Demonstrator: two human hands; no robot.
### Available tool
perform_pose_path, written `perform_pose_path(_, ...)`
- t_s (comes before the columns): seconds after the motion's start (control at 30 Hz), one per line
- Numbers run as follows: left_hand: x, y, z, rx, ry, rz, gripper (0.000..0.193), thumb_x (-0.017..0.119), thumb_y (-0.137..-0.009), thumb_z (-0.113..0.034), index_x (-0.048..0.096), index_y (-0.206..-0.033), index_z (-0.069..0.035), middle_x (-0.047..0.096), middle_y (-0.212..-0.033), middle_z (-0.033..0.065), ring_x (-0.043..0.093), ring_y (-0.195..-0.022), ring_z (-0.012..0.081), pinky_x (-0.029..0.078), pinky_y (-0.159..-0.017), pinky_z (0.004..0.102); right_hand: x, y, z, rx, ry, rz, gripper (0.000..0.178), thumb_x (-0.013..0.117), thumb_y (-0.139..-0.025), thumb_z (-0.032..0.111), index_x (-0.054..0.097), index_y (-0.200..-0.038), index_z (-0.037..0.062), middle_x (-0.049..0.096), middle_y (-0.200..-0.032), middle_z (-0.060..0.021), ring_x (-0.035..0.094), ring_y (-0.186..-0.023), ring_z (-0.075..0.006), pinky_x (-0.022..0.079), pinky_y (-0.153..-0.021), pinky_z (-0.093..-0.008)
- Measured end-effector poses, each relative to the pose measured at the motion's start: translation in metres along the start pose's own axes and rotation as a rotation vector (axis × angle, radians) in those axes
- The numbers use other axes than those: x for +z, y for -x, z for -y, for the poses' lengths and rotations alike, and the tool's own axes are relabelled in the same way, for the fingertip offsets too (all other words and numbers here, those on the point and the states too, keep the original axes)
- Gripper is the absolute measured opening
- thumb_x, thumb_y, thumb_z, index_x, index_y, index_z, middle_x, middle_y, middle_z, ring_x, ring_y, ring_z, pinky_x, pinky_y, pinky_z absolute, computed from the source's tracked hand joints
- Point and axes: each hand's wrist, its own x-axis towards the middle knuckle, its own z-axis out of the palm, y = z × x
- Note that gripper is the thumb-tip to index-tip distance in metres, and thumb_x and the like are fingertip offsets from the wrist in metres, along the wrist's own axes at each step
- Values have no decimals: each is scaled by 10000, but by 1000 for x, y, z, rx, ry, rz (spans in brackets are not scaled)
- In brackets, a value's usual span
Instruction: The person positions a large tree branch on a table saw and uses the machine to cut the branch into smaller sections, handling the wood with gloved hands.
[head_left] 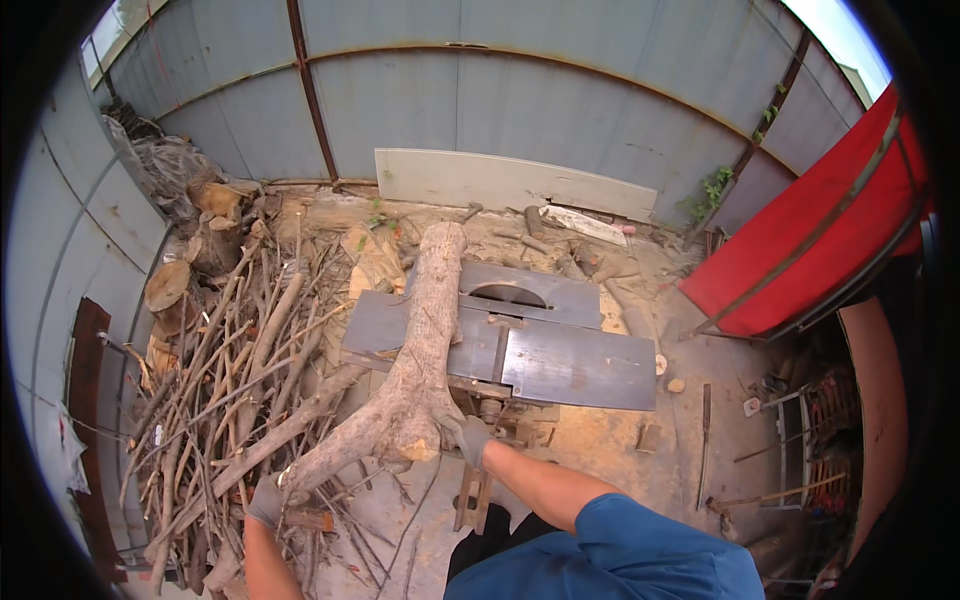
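Note:
A thick forked log [432, 300] with rough tan bark lies across the left part of a metal saw table [590, 368]. Its fork end hangs over the table's near edge toward me. My left hand [266, 500], in a grey glove, grips the end of the long branch that reaches down to the left. Against the cut stub at the fork, my right hand [468, 438] is closed on the log's right side, also gloved; some of its fingers are hidden. A circular saw blade [508, 294] stands up through the table's far half, to the right of the log and apart from it.
A heap of cut branches [250, 370] fills the left side, with thick stumps [170, 285] behind it. Wood offcuts [605, 265] lie beyond the saw. A red sheet [800, 220] on a frame and a metal rack [800, 435] stand at right.

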Motion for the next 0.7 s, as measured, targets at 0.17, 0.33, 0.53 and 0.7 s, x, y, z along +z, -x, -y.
perform_pose_path(0.17, 3, 37, 101, 191, 62, -152, 590, 925, -781, -285, 716, -1250, 7, 785, -1049, 132, 727, -902, 279, 571, -837, 387, 30, 30, 18, -65, -86, 103, 1078, 758, -851, 725, 515, -1453, -137, 646, -1405, -195, 622, -1271, -262, 494, -1065, -365)
perform_pose_path(0.33, 26, 147, -47, 274, -296, -269, 649, 941, -725, -385, 718, -1220, -30, 759, -1057, 211, 724, -950, 424, 577, -835, 440, 7, 29, -13, 250, -720, 507, 878, 517, -978, 757, 506, -1549, 90, 603, -1512, -86, 579, -1365, -303, 463, -1167, -430)
perform_pose_path(0.53, 78, 255, -127, 229, -575, -392, 669, 822, -822, -333, 633, -1385, -25, 729, -1106, 250, 718, -949, 447, 586, -817, 531, 21, 48, -82, 393, -867, 476, 725, 430, -1072, 648, 473, -1585, 137, 527, -1589, -61, 537, -1410, -303, 430, -1196, -468)
perform_pose_path(0.7, 128, 337, -206, 94, -688, -525, 336, 774, -880, -301, 719, -1135, -88, 716, -824, 212, 714, -739, 404, 579, -649, 485, 19, 102, -97, 396, -943, 744, 708, 436, -1078, 631, 474, -1584, 138, 530, -1587, -57, 539, -1406, -299, 428, -1198, -461)
